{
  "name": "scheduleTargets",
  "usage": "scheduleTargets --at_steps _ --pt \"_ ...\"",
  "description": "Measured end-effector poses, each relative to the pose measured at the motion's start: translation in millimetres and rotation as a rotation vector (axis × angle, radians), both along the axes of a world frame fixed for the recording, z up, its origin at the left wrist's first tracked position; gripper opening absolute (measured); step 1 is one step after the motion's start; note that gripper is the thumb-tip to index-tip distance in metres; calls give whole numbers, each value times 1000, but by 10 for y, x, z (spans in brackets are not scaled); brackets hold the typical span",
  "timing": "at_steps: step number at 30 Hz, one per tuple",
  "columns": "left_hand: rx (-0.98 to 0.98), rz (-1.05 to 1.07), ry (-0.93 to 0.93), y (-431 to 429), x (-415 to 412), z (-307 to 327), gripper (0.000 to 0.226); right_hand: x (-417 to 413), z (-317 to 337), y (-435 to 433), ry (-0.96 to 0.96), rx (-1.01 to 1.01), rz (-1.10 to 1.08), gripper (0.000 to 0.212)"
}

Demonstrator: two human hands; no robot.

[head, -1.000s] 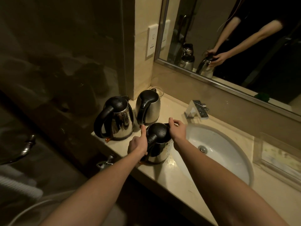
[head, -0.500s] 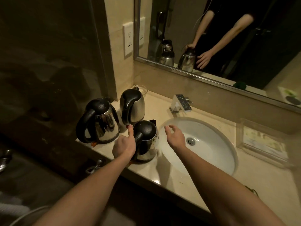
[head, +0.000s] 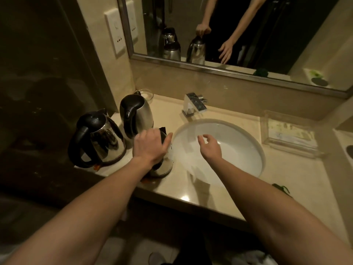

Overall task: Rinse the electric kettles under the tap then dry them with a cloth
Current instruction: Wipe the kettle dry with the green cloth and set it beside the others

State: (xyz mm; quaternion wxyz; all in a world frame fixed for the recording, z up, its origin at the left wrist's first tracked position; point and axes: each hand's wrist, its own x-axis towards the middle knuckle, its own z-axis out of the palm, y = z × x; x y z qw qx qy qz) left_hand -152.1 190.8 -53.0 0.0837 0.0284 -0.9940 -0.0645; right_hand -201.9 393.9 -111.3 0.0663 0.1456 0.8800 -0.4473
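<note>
Three steel kettles with black lids and handles stand on the beige counter left of the basin. My left hand (head: 150, 145) is closed over the top of the nearest kettle (head: 164, 166), which stands at the basin's left rim and is mostly hidden by the hand. My right hand (head: 210, 147) hovers over the white basin (head: 238, 150) with fingers apart and empty. A wide kettle (head: 99, 138) stands at the far left, a taller kettle (head: 136, 114) behind. The square chrome tap (head: 193, 105) sits behind the basin; no water runs from it.
A mirror (head: 229, 31) above the counter reflects my arms and the kettles. A clear tray (head: 290, 132) with papers lies right of the basin. A small glass dish (head: 147, 94) sits in the back corner. A wall socket (head: 116, 33) is beside the mirror. The counter edge (head: 187, 199) runs near me.
My right hand left the nearest kettle's lid and moved right over the basin. My left hand shifted from the handle side onto the kettle's top. The view drifted right.
</note>
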Motion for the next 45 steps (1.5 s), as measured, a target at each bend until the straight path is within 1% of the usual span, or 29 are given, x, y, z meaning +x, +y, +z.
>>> scheduleTargets --at_steps 5,10,17,21,25,28,31,35,37,39,43,45 --pt "-114 -137 -106 396 -128 -34 68 11 -7 328 22 53 -86 52" --pt "-170 -215 -179 721 -233 -127 75 137 -37 781 33 222 -177 51" --pt "-211 -322 -246 1291 -341 -254 74 435 -254 1481 -51 443 -270 51" --pt "-239 -394 -290 1622 -371 -347 73 687 -385 1837 -193 514 -336 52" --pt "-244 -451 -305 1886 -394 -437 72 851 -490 2122 -402 498 -412 51" --pt "-258 -470 -323 2035 -416 -508 72 911 -561 2217 -514 427 -437 52" --pt "-260 -479 -340 2134 -444 -567 72 957 -664 2237 -563 309 -430 55" --pt "-269 -476 -350 2178 -492 -633 73 945 -726 2197 -609 288 -433 63" --pt "-272 -466 -352 2170 -516 -647 73 916 -742 2197 -616 302 -435 70" --pt "-274 -459 -351 2163 -533 -650 74 907 -741 2222 -577 312 -463 75" --pt "-281 -454 -329 2118 -551 -614 75 897 -707 2234 -444 283 -608 77" --pt "-274 -446 -308 2069 -565 -566 75 854 -671 2175 -385 254 -641 77"
